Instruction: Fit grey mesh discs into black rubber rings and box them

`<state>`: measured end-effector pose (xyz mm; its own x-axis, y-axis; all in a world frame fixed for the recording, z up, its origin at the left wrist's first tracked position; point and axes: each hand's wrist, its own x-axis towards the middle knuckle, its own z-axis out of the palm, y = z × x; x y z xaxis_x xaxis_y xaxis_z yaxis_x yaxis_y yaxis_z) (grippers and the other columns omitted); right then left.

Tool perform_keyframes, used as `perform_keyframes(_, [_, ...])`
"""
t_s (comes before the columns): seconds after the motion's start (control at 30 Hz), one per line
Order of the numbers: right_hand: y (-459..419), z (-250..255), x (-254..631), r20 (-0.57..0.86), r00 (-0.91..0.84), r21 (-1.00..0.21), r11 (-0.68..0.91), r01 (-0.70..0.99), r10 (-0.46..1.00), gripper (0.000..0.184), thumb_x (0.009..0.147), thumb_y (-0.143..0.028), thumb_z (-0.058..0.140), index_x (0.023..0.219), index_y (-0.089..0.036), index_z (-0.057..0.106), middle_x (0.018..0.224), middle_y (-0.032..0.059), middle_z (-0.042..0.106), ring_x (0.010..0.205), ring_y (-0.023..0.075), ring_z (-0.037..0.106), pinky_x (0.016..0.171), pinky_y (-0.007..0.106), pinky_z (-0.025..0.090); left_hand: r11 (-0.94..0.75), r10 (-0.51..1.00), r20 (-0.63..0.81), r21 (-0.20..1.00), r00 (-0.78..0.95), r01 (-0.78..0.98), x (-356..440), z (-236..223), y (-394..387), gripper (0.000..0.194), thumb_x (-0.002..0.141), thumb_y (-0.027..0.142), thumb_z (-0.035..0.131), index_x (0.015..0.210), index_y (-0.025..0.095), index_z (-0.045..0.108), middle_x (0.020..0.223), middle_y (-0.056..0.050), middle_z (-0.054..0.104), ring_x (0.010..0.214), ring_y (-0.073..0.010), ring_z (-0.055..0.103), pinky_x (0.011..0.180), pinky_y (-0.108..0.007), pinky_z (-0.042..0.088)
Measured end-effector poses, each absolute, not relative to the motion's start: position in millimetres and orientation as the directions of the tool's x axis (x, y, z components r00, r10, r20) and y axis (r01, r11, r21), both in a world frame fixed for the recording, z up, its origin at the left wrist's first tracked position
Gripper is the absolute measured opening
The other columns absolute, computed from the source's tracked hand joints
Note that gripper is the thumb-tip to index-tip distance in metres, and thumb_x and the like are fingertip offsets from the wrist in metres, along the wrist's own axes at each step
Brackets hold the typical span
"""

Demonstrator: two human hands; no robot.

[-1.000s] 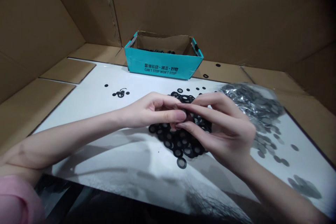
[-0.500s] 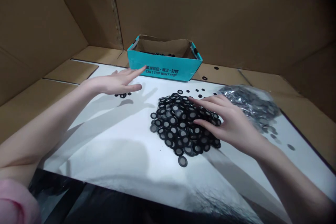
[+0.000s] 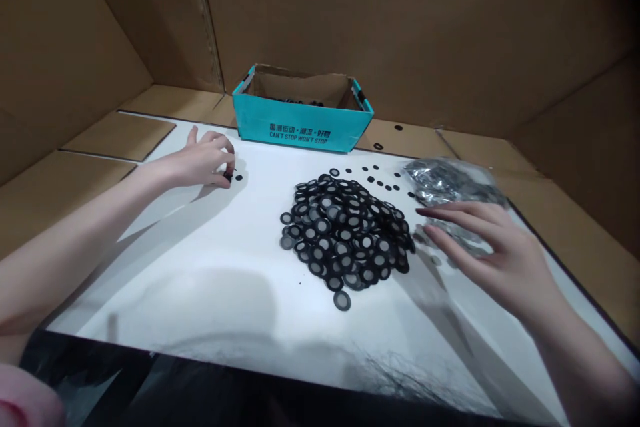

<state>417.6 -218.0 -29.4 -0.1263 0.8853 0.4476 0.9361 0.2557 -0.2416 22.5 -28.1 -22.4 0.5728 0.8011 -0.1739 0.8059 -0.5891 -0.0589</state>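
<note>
My left hand [image 3: 204, 160] is at the left of the white table, its fingertips curled down to the thumb around small black discs [image 3: 229, 177]. One more small black disc [image 3: 239, 178] lies just beside the fingertips. A heap of black rings with grey centres [image 3: 345, 233] fills the middle of the table. To the right of this heap my right hand [image 3: 493, 250] hovers with thumb and fingers apart, holding nothing. Beneath and behind it are loose grey discs [image 3: 435, 260] and a clear plastic bag [image 3: 450, 180] of grey discs, partly hidden by the hand.
An open turquoise box [image 3: 303, 123] with dark pieces inside stands at the back. Several small black discs [image 3: 380, 183] are scattered behind the heap. A single ring [image 3: 342, 300] lies in front of it. Cardboard walls [image 3: 400, 33] enclose the table.
My left hand has come down from above the table and curled its fingers onto the small black discs. My right hand has drawn back rightward off the heap, empty.
</note>
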Motion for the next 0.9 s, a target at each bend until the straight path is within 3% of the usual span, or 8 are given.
perform_keyframes(0.07, [-225, -39, 436, 0.449, -0.053, -0.181, 0.149, 0.972, 0.892, 0.027, 0.086, -0.042, 0.055, 0.093, -0.021, 0.071, 0.093, 0.0085, 0.071, 0.091, 0.0261, 0.062, 0.076, 0.039, 0.049, -0.589, 0.8, -0.179, -0.051, 0.573, 0.806, 24, -22, -26, 0.024, 0.076, 0.037, 0.063, 0.087, 0.016, 0.067, 0.116, -0.011, 0.055, 0.123, -0.0345, 0.039, 0.107, -0.067, 0.011])
perform_keyframes(0.17, [-235, -58, 468, 0.431, 0.034, -0.082, 0.001, 0.997, 0.902, 0.036, 0.084, -0.048, 0.051, 0.092, -0.021, 0.073, 0.089, 0.0096, 0.071, 0.084, 0.0289, 0.061, 0.069, 0.041, 0.048, -0.59, 0.794, -0.192, -0.018, 0.576, 0.807, 24, -22, -23, 0.023, 0.073, 0.036, 0.065, 0.084, 0.016, 0.065, 0.106, -0.011, 0.061, 0.114, -0.0338, 0.045, 0.102, -0.054, 0.027])
perform_keyframes(0.33, [-242, -93, 502, 0.406, 0.146, -0.012, -0.155, 0.988, 0.902, 0.051, 0.081, -0.056, 0.045, 0.096, -0.016, 0.072, 0.087, 0.014, 0.07, 0.076, 0.0308, 0.06, 0.067, 0.043, 0.048, -0.616, 0.733, -0.29, 0.101, 0.616, 0.781, 18, -23, -15, 0.02, 0.075, 0.038, 0.059, 0.081, 0.019, 0.056, 0.08, -0.002, 0.066, 0.077, -0.0179, 0.058, 0.077, -0.028, 0.036])
perform_keyframes(0.43, [-241, -105, 503, 0.398, 0.168, -0.027, -0.171, 0.985, 0.902, 0.052, 0.082, -0.055, 0.041, 0.095, -0.017, 0.073, 0.086, 0.014, 0.07, 0.076, 0.0314, 0.059, 0.065, 0.042, 0.047, -0.602, 0.734, -0.271, 0.166, 0.623, 0.781, 15, -22, -12, 0.029, 0.074, 0.044, 0.061, 0.09, 0.021, 0.057, 0.082, -0.001, 0.066, 0.074, -0.0159, 0.058, 0.066, -0.022, 0.035])
perform_keyframes(0.6, [-240, -102, 495, 0.414, 0.267, -0.129, -0.235, 0.964, 0.87, 0.047, 0.079, -0.056, 0.045, 0.078, -0.018, 0.072, 0.074, 0.0136, 0.069, 0.073, 0.0334, 0.06, 0.064, 0.044, 0.045, -0.635, 0.702, -0.246, 0.211, 0.669, 0.743, 18, -16, -12, 0.03, 0.076, 0.046, 0.061, 0.09, 0.02, 0.061, 0.081, 0.0, 0.066, 0.075, -0.0141, 0.059, 0.065, -0.02, 0.036])
perform_keyframes(0.73, [-243, -84, 486, 0.323, 0.333, -0.287, -0.244, 0.926, 0.886, 0.028, 0.078, -0.048, 0.058, 0.083, -0.023, 0.07, 0.082, 0.01, 0.073, 0.075, 0.0293, 0.066, 0.064, 0.039, 0.049, -0.654, 0.681, -0.218, 0.246, 0.699, 0.715, 23, -10, -14, 0.029, 0.077, 0.046, 0.061, 0.088, 0.02, 0.063, 0.078, 0.0, 0.067, 0.073, -0.014, 0.059, 0.065, -0.02, 0.037])
perform_keyframes(0.9, [-239, -69, 478, 0.253, 0.488, -0.471, -0.334, 0.817, 0.835, 0.019, 0.071, -0.041, 0.067, 0.071, -0.022, 0.067, 0.07, 0.0085, 0.071, 0.065, 0.0278, 0.066, 0.05, 0.036, 0.044, -0.698, 0.644, -0.164, 0.274, 0.747, 0.661, 31, -2, -15, 0.027, 0.079, 0.045, 0.059, 0.084, 0.02, 0.067, 0.079, -0.001, 0.069, 0.074, -0.0143, 0.06, 0.068, -0.022, 0.039])
